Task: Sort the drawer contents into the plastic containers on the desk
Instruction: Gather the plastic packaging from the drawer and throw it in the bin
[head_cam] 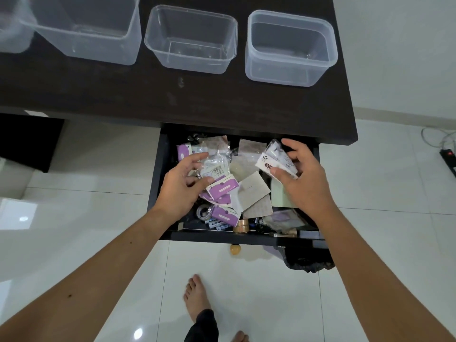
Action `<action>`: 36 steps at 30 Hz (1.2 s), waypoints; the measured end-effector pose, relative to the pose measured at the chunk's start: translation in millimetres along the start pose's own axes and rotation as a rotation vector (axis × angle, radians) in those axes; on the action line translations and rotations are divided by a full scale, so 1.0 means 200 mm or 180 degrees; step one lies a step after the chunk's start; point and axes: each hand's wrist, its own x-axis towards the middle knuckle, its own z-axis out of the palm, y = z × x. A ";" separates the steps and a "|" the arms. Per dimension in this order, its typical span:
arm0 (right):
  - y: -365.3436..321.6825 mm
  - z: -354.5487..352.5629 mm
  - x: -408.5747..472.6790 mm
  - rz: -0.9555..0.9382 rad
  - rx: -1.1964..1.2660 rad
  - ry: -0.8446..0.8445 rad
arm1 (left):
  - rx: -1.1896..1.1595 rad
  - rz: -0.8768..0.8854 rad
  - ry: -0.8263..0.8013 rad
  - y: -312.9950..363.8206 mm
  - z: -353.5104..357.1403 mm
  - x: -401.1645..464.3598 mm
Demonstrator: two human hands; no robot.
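Head view is showing me both of my arms reaching down into the open drawer (164,154) under the dark desk (123,95). My right hand (304,177) is pinching a small clear packet with a white label (276,161) between thumb and curled fingers, holding it just above the right side of the drawer. My left hand (179,186) is closing its thumb and fingers around a clear packet with a barcode sticker (214,169) that is lying on top of the pile at the left. Purple-and-white cards (223,188) are sitting just beside that hand, with beige square sachets (254,190) spreading out between my two hands. Near the drawer's front edge a roll of clear tape (203,211) and a roll of brown tape (241,228) are resting among smaller bits I cannot make out. Up on the desk, clear plastic containers are standing in a row: a large one (84,45) at the left, a shallower one (190,38) in the middle, and a squarer one (291,48) near the right edge, each showing only its bare bottom. A round wooden knob (235,249) is sticking out of the drawer front, and my bare foot (196,297) is standing on the white tiled floor (74,193) below.
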 end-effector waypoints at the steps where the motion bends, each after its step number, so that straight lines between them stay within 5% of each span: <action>1: -0.04 0.01 -0.01 -0.0025 0.0230 -0.0149 | 0.0004 0.0001 0.0013 0.00 0.00 0.00; 9: -0.14 0.22 -0.07 -0.0382 0.0140 -0.1080 | -0.0083 0.0086 -0.0053 0.01 -0.01 -0.01; 19: -0.09 0.35 -0.09 -0.0579 -0.0187 -0.1063 | -0.0238 0.0101 -0.0228 0.02 0.00 -0.02; 27: 0.03 0.31 0.05 -0.0255 -0.0400 -0.0098 | -0.0115 0.0181 -0.0172 0.01 -0.03 -0.02; 36: 0.09 0.33 0.15 0.0137 -0.1039 -0.0326 | 0.0187 -0.0046 -0.0090 -0.02 -0.03 0.00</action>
